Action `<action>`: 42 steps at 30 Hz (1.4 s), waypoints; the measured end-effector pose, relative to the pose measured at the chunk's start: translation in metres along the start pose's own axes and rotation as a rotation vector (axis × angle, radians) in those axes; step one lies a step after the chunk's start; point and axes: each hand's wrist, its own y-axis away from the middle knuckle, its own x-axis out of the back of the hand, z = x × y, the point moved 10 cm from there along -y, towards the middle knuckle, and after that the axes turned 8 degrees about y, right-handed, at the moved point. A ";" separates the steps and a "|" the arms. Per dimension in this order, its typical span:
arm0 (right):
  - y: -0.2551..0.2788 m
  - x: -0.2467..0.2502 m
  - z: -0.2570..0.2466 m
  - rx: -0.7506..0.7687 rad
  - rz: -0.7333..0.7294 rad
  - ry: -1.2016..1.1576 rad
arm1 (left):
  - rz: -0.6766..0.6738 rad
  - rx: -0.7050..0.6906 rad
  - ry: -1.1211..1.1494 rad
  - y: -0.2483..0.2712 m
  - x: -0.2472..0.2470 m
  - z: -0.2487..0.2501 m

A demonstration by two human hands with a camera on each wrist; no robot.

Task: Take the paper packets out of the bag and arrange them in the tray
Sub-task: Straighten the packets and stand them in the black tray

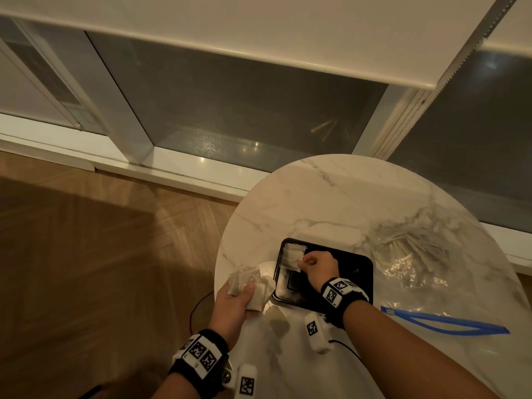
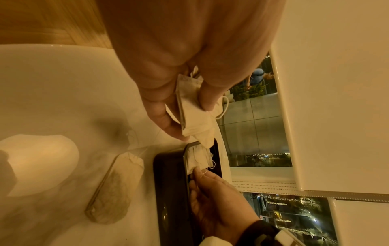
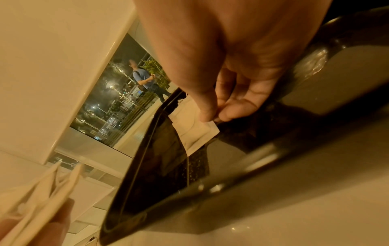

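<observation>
R hand (image 1: 318, 264) pinching packet (image 1: 291, 264); L hand (image 1: 233, 305) gripping bunch (image 1: 253, 285)

The tray (image 1: 359, 264) sits on the near part of the table (image 1: 331, 197). Packets (image 1: 292, 254) lie in its far left corner, with the right hand (image 1: 318, 266) over them. The left hand (image 1: 233, 303) is left of the tray at the table's edge, with a bunch of packets (image 1: 253, 286) in it. One packet (image 1: 277, 319) lies on the table before the tray. The bag (image 1: 417, 254) lies right of the tray.
</observation>
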 end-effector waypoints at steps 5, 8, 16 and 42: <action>-0.002 -0.004 0.006 -0.028 0.009 -0.027 | -0.002 -0.001 -0.012 0.002 -0.002 0.001; -0.003 -0.003 0.008 -0.033 0.022 -0.058 | 0.003 0.003 -0.009 0.003 -0.002 0.001; -0.004 -0.003 0.011 -0.039 0.030 -0.153 | 0.004 0.009 -0.022 0.003 -0.002 -0.001; 0.115 0.014 -0.050 0.235 -0.336 -0.413 | -0.214 0.000 -0.049 0.026 -0.046 0.007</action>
